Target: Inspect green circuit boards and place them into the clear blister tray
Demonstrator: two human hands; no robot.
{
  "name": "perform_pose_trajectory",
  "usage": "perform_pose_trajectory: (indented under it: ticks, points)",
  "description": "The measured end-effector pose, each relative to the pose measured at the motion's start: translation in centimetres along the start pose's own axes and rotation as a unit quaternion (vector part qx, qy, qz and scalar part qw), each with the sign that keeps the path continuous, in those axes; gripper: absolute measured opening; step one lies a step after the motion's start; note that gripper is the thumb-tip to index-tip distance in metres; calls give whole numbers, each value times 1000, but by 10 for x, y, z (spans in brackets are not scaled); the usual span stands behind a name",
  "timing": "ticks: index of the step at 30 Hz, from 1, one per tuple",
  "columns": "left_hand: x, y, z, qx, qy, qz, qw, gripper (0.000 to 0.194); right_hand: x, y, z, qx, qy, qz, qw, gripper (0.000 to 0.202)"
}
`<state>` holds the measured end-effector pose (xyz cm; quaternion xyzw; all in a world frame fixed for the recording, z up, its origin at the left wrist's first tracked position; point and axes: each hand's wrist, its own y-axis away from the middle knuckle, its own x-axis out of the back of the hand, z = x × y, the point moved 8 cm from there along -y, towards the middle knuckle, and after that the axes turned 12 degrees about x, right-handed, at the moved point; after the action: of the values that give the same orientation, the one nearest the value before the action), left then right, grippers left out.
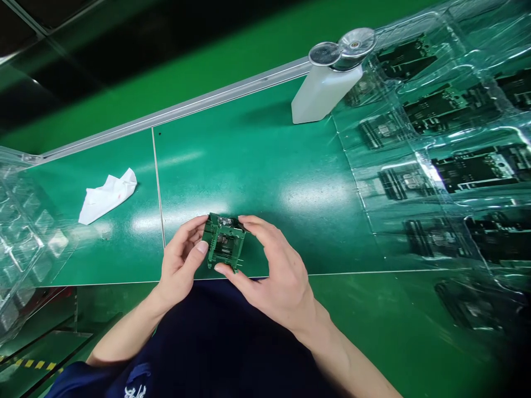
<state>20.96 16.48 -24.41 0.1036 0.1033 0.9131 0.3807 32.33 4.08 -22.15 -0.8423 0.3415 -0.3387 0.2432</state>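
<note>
A green circuit board assembly (225, 243) is held between my two hands above the front edge of the green table. My left hand (182, 262) grips its left side, with the thumb on the face and the fingers curled behind. On the other side, my right hand (276, 271) pinches the assembly, the index finger at its upper right corner and the thumb at its lower edge. Thin pins stick out at the lower right of the assembly.
A white bottle (323, 91) with a metal top stands at the back. Clear plastic trays (398, 149) with circuit boards cover the right side. Crumpled white paper (108, 196) lies at left, near another clear tray (25, 237). A metal rail (186, 106) runs along the table's far edge.
</note>
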Motion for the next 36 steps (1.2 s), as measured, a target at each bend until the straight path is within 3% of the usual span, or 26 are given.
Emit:
perform_pose_trajectory:
  ticks: [6,9,12,15,17,19,22,24,27,31,36]
  points:
    - [0,-1,-13,66,-10,1,998,21,5,-3,5,-27,-13,-1,1000,51]
    - [2,-2,-16,89,-9,4,996,26,7,-4,8,-43,-35,-4,998,52]
    - [-3,-4,-12,89,5,-55,994,40,4,-4,7,-27,-28,-23,999,50]
    - [-6,-5,-3,58,-9,-100,993,48,-1,-1,-2,52,0,-58,997,44]
    - [-1,-5,4,12,-45,-72,996,51,-2,4,-5,82,-4,-73,994,53]
    - [1,-2,13,-45,-69,-59,995,65,-5,10,0,45,-44,-93,994,74]
    - [-10,4,26,-137,-98,-140,976,88,-11,18,11,-44,-104,-117,987,91]
    - [-19,9,33,-191,-142,-196,951,85,-10,19,12,-48,-101,-103,988,80]
    - [-25,9,39,-232,-208,-227,923,83,-4,15,8,-9,-74,-49,996,62]
    - [-26,3,37,-195,-207,-260,923,94,2,12,2,51,-19,-8,998,55]
    - [-22,0,39,-195,-189,-229,935,65,2,12,-12,172,91,7,981,38]
